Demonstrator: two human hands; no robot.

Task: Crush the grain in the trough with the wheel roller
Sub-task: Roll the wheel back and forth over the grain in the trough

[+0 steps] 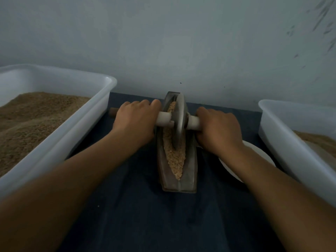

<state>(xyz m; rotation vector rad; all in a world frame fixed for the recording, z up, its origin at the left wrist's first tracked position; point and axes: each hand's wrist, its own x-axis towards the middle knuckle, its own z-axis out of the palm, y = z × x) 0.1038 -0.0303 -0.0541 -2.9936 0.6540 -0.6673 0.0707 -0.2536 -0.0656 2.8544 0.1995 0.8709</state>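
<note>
A narrow boat-shaped metal trough (190, 171) lies lengthwise on a dark blue cloth, filled with tan grain (173, 157). A grey metal wheel roller (180, 115) stands on edge in the trough's far half, its rim sunk into the grain. A pale axle handle runs through the wheel to both sides. My left hand (135, 122) grips the left end of the axle. My right hand (218, 130) grips the right end. Both sets of fingers curl over the handle, hiding most of it.
A large white plastic tub (94, 113) heaped with brown grain stands at the left. A second white tub (283, 135) with grain stands at the right. A white plate (261, 153) lies under my right forearm. A grey wall rises just behind the trough.
</note>
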